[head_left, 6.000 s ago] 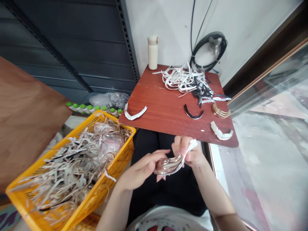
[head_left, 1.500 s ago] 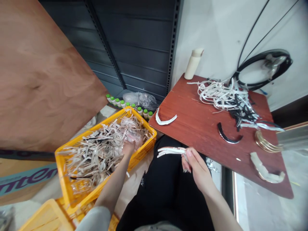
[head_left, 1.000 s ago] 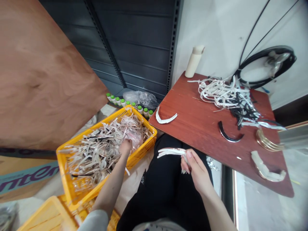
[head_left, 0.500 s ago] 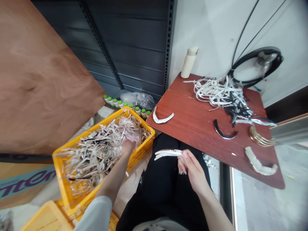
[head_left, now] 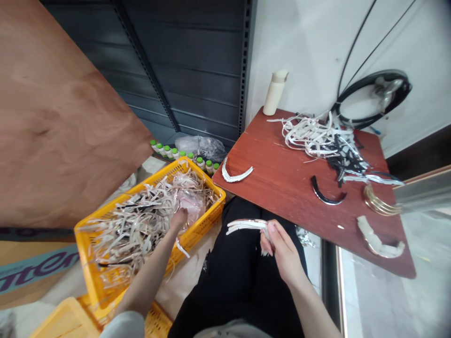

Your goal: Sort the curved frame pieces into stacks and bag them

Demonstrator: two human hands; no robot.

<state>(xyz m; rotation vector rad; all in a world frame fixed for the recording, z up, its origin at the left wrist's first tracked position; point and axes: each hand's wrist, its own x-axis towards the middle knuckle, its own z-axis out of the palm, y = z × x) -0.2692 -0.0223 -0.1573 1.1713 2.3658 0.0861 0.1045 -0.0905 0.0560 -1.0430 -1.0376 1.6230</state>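
Right hand (head_left: 276, 237): thumb and fingers pinched together on one end of the strip bundle (head_left: 244, 226), at the table's near edge.
Strip bundle: white with a shiny upper edge; held above the dark trousers (head_left: 243, 277), free end pointing left. Six seconds ago both hands were on a bundle over the lap; now the right alone holds one.
Left hand (head_left: 180, 217): in the yellow crate (head_left: 211, 212), fingers curled and partly hidden; whether anything is gripped, cannot tell. Half a second ago it lay further over the clear bag (head_left: 193, 204); now at its left edge, more of the bag showing.
Loose strips (head_left: 141, 220): tangled heap filling the crate; one hangs over the near side, showing longer than half a second ago.
Table (head_left: 275, 173): white arc (head_left: 237, 178), black arc (head_left: 326, 195) and gold arcs (head_left: 378, 203), unmoved throughout.
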